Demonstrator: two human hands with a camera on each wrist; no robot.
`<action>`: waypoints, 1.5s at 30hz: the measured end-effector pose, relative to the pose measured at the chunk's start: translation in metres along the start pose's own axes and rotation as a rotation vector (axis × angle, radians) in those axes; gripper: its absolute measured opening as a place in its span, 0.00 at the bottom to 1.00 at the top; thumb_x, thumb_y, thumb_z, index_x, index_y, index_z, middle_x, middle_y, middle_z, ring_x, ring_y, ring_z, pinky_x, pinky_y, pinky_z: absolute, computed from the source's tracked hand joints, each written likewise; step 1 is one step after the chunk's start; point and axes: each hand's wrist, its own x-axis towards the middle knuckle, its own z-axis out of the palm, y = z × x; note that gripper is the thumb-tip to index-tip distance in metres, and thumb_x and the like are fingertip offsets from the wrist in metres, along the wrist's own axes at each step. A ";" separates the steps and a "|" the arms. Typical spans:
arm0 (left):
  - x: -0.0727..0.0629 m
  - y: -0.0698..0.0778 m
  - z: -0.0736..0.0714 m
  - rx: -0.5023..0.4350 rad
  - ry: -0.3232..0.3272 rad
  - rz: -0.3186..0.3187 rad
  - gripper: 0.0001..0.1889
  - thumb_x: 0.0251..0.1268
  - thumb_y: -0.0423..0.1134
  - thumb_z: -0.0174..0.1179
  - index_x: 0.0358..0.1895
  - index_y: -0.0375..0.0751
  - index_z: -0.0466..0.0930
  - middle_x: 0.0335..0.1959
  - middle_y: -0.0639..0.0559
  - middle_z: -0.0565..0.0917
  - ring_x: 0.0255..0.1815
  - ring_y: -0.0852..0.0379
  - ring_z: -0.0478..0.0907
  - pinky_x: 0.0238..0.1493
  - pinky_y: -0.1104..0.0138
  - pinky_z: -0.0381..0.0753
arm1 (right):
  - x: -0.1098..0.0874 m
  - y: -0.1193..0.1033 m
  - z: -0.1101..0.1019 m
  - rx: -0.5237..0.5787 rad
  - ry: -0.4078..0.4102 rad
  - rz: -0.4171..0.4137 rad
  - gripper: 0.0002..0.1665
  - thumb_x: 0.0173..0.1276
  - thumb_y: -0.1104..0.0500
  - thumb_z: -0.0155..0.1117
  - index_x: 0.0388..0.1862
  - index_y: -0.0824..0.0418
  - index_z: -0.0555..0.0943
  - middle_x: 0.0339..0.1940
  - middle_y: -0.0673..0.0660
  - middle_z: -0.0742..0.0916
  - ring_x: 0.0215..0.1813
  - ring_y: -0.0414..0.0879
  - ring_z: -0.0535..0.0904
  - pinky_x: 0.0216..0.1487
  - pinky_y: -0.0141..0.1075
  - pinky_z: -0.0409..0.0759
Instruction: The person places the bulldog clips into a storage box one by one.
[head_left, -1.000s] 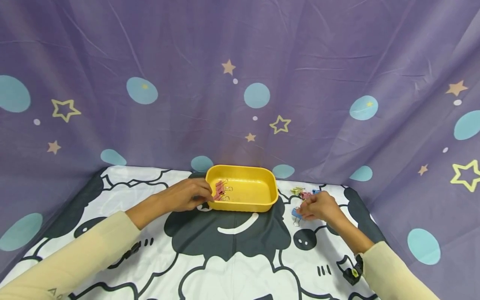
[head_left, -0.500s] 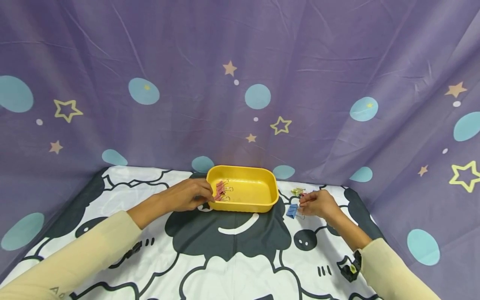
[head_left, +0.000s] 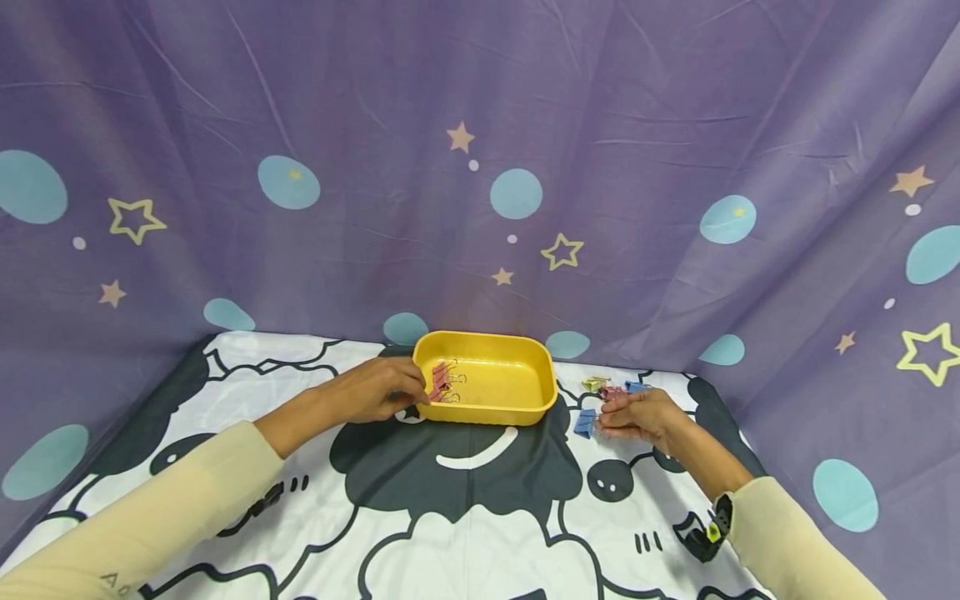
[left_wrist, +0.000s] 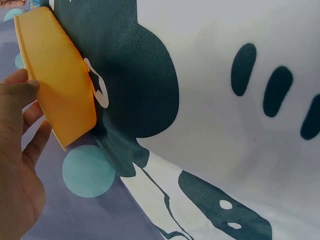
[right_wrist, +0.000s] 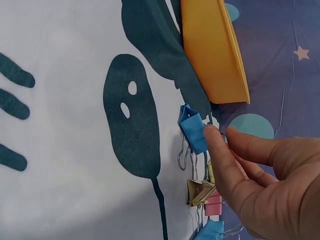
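Observation:
A yellow plastic tray [head_left: 501, 379] stands at the back of the table. My left hand [head_left: 378, 389] pinches its left rim, thumb and fingers on either side of the wall [left_wrist: 60, 80]. Several pink binder clips [head_left: 440, 377] sit inside, by that left end. To the right of the tray, my right hand [head_left: 643, 418] holds a blue binder clip [right_wrist: 192, 129] between thumb and fingertips, its blue body pointing left. One wire handle shows below the clip in the right wrist view; the fingers hide its far end.
Behind the right hand lie a yellow-green clip [head_left: 596, 383], a pink clip [head_left: 613, 392] and another blue clip [head_left: 637, 387], close together. A purple curtain [head_left: 360, 283] hangs right behind the tray. The tablecloth [head_left: 465, 558] has a black-and-white cartoon print.
The held blue clip has turned, its body swinging left and its wire handle no longer pointing toward me. My right hand has rolled slightly around it. The left hand and tray stay put.

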 end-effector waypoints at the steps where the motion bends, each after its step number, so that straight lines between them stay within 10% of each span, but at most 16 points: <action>1: 0.000 0.000 0.000 0.000 -0.002 -0.001 0.12 0.67 0.26 0.76 0.48 0.45 0.98 0.49 0.54 0.95 0.54 0.55 0.89 0.59 0.56 0.92 | 0.000 0.000 0.000 0.014 -0.004 0.011 0.23 0.76 0.80 0.64 0.67 0.89 0.75 0.38 0.61 0.96 0.40 0.48 0.96 0.49 0.40 0.96; 45: 0.000 -0.005 0.003 0.002 0.022 0.042 0.12 0.67 0.24 0.75 0.46 0.44 0.97 0.46 0.55 0.94 0.52 0.55 0.88 0.58 0.55 0.91 | 0.009 -0.072 0.006 -0.084 0.008 0.010 0.25 0.79 0.78 0.62 0.72 0.84 0.75 0.40 0.60 0.97 0.42 0.46 0.96 0.50 0.37 0.95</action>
